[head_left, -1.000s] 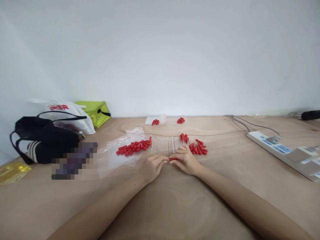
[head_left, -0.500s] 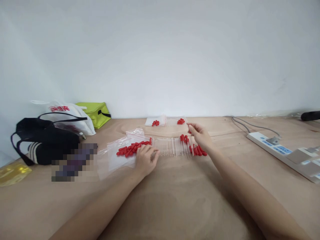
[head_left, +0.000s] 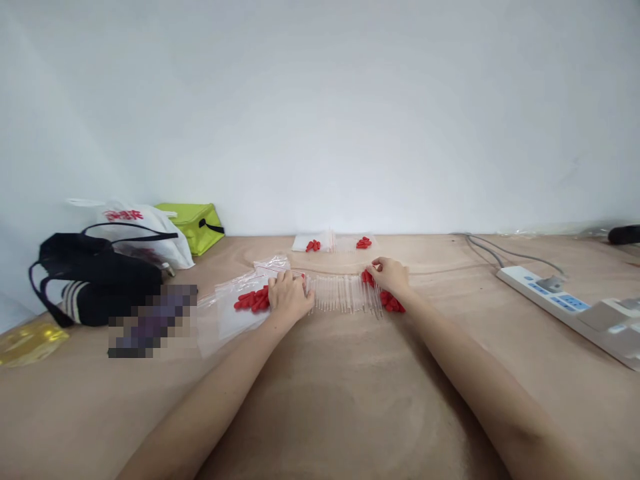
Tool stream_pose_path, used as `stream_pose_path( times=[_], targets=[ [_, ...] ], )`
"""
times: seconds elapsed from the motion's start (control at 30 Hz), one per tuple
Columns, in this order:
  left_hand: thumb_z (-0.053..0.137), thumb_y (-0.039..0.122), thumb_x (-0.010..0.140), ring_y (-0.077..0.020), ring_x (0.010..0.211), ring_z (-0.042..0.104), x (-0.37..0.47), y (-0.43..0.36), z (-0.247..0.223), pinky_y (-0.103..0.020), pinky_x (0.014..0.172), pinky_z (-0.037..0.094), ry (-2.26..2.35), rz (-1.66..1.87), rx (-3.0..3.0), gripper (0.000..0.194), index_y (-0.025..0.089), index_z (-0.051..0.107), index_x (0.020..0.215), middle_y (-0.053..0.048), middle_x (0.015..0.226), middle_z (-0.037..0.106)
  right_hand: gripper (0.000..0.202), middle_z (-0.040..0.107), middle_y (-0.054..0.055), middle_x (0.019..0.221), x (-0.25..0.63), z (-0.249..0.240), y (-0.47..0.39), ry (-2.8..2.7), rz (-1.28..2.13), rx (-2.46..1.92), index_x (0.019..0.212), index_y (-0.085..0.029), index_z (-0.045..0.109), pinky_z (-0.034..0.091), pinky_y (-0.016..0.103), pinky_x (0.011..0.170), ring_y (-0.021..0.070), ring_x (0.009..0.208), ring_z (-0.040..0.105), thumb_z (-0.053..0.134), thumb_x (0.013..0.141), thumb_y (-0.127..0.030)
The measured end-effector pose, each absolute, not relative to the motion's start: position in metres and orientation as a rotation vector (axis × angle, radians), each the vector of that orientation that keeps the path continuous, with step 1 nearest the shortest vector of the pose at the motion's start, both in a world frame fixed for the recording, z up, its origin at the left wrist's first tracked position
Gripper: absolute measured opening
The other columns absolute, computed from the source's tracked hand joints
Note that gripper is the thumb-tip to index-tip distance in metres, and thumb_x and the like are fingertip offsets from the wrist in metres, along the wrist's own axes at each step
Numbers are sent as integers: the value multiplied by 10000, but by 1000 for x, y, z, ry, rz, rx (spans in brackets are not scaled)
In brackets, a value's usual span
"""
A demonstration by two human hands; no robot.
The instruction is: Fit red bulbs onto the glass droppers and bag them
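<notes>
A row of thin clear dropper tubes (head_left: 337, 295) lies side by side in the middle of the table. My left hand (head_left: 290, 298) rests at the row's left end, fingers spread and thumb apart, partly covering a pile of red rubber bulbs (head_left: 250, 300) on a clear zip bag (head_left: 227, 327). At the row's right end, my right hand (head_left: 393, 275) pinches a red rubber bulb at the tubes' far ends, mostly hidden by the fingers. More red bulbs (head_left: 390, 301) lie under and beside that wrist.
Against the wall lie small zip bags (head_left: 300, 241) with red bulbs. To the left are a black bag (head_left: 110, 287), a white plastic bag (head_left: 160, 240), a lime-green box bag (head_left: 193, 223) and a blurred-out item (head_left: 155, 320). A power strip (head_left: 545, 290) with cables sits right.
My right hand has come down and slightly left, from above the table to the row's right end. My left hand has shifted slightly, its fingers now more spread over the red bulbs.
</notes>
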State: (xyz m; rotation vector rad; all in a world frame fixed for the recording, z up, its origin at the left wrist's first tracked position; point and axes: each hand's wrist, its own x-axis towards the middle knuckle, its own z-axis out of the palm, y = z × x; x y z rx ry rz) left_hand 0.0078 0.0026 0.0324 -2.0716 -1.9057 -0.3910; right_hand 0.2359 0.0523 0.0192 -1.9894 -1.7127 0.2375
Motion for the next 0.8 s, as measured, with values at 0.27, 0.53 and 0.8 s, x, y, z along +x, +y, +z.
stream_pose_path(
  times=[0.27, 0.53, 0.8],
  targets=[
    [482, 326, 688, -300, 898, 458, 16, 15, 33, -394, 748, 293, -1913, -286, -2008, 317, 103, 676, 803, -162, 870, 583, 267, 661, 28, 782, 266, 29, 32, -1863, 322, -1954, 780, -210, 632, 372, 297, 681, 185, 751, 588, 503, 716, -435],
    [493, 258, 699, -299, 896, 471, 24, 22, 35, -384, 752, 308, -1985, -193, -1997, 274, 84, 679, 801, -175, 895, 590, 264, 636, -3, 654, 290, 29, 20, -2143, 666, -1639, 725, -197, 629, 410, 222, 542, 122, 584, 564, 659, 583, -419],
    [444, 215, 795, -295, 900, 466, 24, 14, 36, -376, 727, 358, -1851, -346, -2076, 223, 77, 613, 842, -164, 913, 563, 119, 615, 8, 624, 276, 26, 18, -2058, 704, -1559, 631, -192, 581, 398, 219, 469, 96, 472, 515, 628, 631, -301]
  ],
)
